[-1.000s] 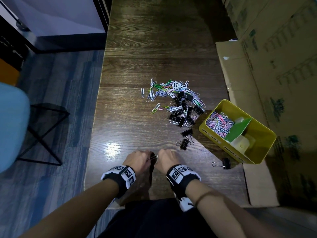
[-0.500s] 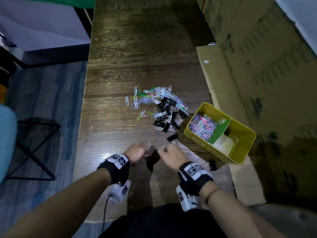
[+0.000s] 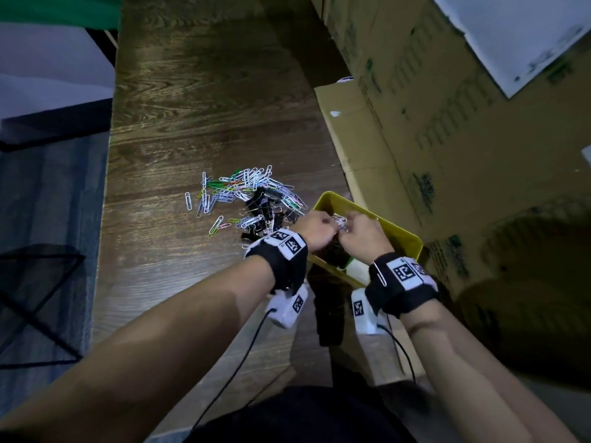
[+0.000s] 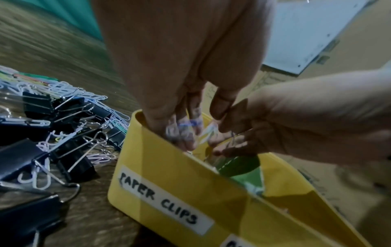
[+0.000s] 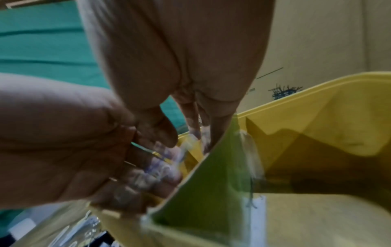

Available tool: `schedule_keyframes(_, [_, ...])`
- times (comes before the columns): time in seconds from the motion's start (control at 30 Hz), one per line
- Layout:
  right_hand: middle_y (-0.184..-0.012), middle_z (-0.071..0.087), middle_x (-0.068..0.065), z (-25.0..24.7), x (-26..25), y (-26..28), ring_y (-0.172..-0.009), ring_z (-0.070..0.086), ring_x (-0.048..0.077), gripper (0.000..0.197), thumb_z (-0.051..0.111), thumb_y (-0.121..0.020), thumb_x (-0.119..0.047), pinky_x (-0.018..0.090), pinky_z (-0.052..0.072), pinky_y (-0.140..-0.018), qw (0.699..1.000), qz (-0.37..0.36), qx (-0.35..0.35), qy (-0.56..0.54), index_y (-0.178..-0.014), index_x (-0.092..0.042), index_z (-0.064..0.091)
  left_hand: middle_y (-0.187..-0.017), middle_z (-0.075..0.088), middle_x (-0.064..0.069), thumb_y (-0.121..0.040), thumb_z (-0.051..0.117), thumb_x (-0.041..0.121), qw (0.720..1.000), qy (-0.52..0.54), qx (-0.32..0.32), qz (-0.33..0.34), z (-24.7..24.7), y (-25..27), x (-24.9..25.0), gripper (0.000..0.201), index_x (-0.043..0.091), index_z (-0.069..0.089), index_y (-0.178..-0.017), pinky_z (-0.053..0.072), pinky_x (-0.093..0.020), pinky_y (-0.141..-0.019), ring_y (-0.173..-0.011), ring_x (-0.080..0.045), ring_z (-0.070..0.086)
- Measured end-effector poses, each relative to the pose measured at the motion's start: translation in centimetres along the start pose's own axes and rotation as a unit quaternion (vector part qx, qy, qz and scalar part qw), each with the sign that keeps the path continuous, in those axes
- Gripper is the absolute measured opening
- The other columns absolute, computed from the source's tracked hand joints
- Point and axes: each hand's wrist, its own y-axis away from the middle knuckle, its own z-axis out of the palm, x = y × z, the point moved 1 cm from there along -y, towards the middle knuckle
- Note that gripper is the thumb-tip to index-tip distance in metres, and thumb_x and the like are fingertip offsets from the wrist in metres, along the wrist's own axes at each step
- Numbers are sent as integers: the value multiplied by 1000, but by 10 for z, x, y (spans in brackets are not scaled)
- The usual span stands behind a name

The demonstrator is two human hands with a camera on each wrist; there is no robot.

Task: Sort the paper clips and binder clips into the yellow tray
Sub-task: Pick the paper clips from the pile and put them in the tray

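Observation:
The yellow tray [image 3: 401, 235] stands at the table's right edge, its front labelled "PAPER CLIPS" [image 4: 160, 198]. A green divider [image 5: 201, 183] splits it. Both hands hover close together over the paper clip compartment. My left hand [image 3: 321, 223] holds a small bunch of coloured paper clips [image 4: 186, 130] in curled fingers just inside the rim. My right hand [image 3: 355, 228] pinches a few clips [image 4: 231, 138] beside it. The clips are blurred. The mixed pile of paper clips and black binder clips [image 3: 252, 199] lies on the table left of the tray.
Large cardboard boxes [image 3: 447, 123] stand along the right, right behind the tray. The dark wooden table [image 3: 192, 107] stretches ahead; its left edge drops to a blue floor. Black binder clips [image 4: 63, 117] lie close to the tray's left wall. One paper clip clings to my right wristband [image 3: 379, 274].
Both hands have moved from the table's near edge forward and to the right, and now hover over the tray's paper clip compartment with clips in them. The head view has shifted too.

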Motion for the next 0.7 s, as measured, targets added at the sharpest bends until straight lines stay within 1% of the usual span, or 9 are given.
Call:
schedule_keyframes(0.07, [-133, 52, 22, 1, 4, 3, -128, 44, 34, 57, 54, -87, -19, 37, 36, -106, 999, -39, -1, 38, -139, -2, 38, -128, 58, -11, -91, 46, 30, 995, -100, 1, 10, 3, -3, -6, 32, 19, 61, -117, 42, -32, -96, -115, -30, 54])
schedule_keyframes(0.13, [-137, 46, 20, 6, 6, 9, -131, 40, 33, 69, 61, -85, -29, 36, 33, -107, 995, -74, -8, 62, -143, -4, 31, -130, 58, -10, -92, 47, 28, 995, -92, 16, 28, 1, 1, -10, 36, 22, 57, -126, 42, -31, -98, -117, -30, 54])
schedule_keyframes(0.23, [-136, 46, 16, 16, 10, 17, -129, 38, 29, 84, 70, -77, -45, 35, 32, -106, 981, -129, -49, 138, -142, -9, 32, -104, 71, -10, -90, 53, 20, 996, -9, 53, 68, -4, 14, -21, 23, 23, 69, -107, 52, -36, -86, -94, -30, 65])
schedule_keyframes(0.33, [-126, 54, 18, 25, 16, 20, -124, 42, 31, 80, 72, -79, -32, 37, 33, -104, 964, -163, -44, 207, -141, -9, 27, -70, 69, -5, -89, 54, 10, 979, 168, 105, 50, -19, 28, -40, 23, 26, 69, -84, 54, -45, -65, -60, -29, 62])
schedule_keyframes(0.4, [-115, 61, 13, 29, 19, 19, -117, 49, 29, 61, 65, -82, -20, 39, 25, -110, 944, -198, -18, 264, -136, -15, 36, -71, 68, -4, -88, 53, 5, 968, 179, 175, 28, -37, 33, -55, 25, 25, 69, -87, 50, -35, -57, -57, -21, 56])
schedule_keyframes(0.47, [-102, 66, 5, 28, 18, 16, -108, 56, 24, 39, 60, -79, -14, 44, 14, -113, 929, -215, -7, 302, -117, -22, 54, -91, 69, -5, -87, 53, 0, 966, 119, 229, 3, -58, 31, -75, 31, 24, 67, -102, 48, -22, -51, -58, -14, 54])
schedule_keyframes(0.5, [-96, 67, 3, 26, 17, 13, -102, 60, 22, 33, 59, -78, -12, 45, 13, -113, 929, -210, -4, 306, -109, -23, 58, -101, 66, -5, -86, 54, 0, 968, 68, 243, -6, -69, 29, -85, 36, 23, 64, -111, 49, -20, -54, -61, -11, 54])
schedule_keyframes(0.6, [-88, 70, 2, 18, 16, 1, -91, 65, 20, 38, 58, -73, -2, 42, 19, -115, 941, -186, 27, 283, -103, -24, 62, -122, 48, -9, -81, 61, 5, 967, -110, 231, -12, -91, 19, -109, 55, 23, 48, -132, 45, -28, -92, -96, -19, 54])
schedule_keyframes(0.7, [-85, 70, 3, 9, 17, -13, -89, 65, 21, 41, 61, -71, 0, 42, 19, -116, 957, -143, 58, 243, -105, -23, 63, -132, 38, -14, -82, 65, 17, 963, -193, 188, 6, -102, 7, -123, 64, 25, 37, -139, 44, -32, -91, -104, -25, 51])
